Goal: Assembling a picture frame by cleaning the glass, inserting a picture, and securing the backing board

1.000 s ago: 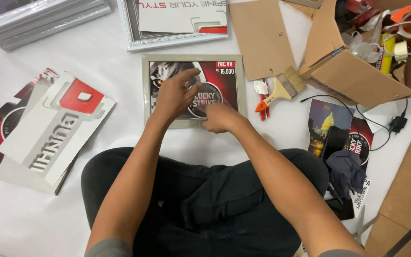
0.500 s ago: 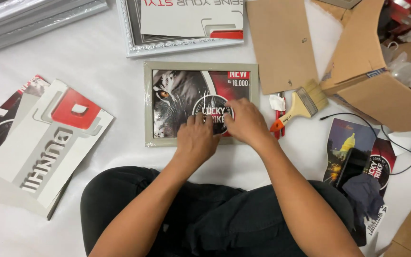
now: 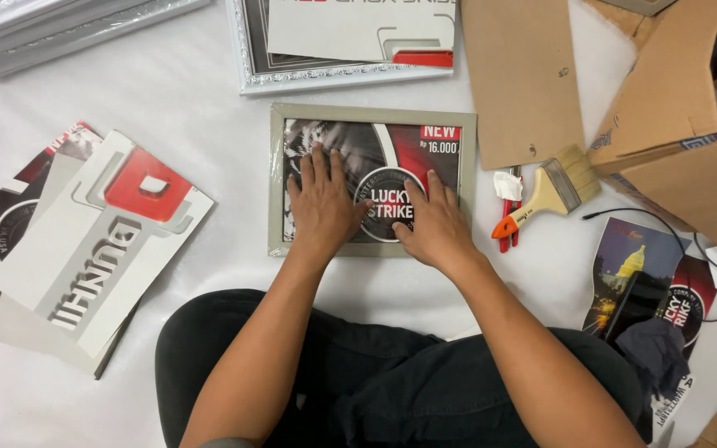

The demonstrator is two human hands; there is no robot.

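Observation:
A grey picture frame (image 3: pixel 279 178) lies flat on the white sheet in front of my knees. Inside it sits a printed poster (image 3: pixel 425 145) in black, red and white with a round emblem. My left hand (image 3: pixel 321 203) rests palm down on the poster's left half, fingers spread. Just right of it, my right hand (image 3: pixel 429 220) presses flat on the round emblem, fingers apart. Neither hand holds anything.
A paintbrush (image 3: pixel 549 189) with an orange-tipped handle lies right of the frame, beside a red tool (image 3: pixel 508 236). Cardboard sheet (image 3: pixel 520 79) and open box (image 3: pixel 678 124) sit at right. Printed posters (image 3: pixel 93 249) are stacked at left, a white ornate frame (image 3: pixel 251 70) above, more prints (image 3: pixel 624 274) lower right.
Both hands have spread flat and slid onto the poster inside the frame; the left hand moved back up onto its left half. The view has shifted so the frame sits more central.

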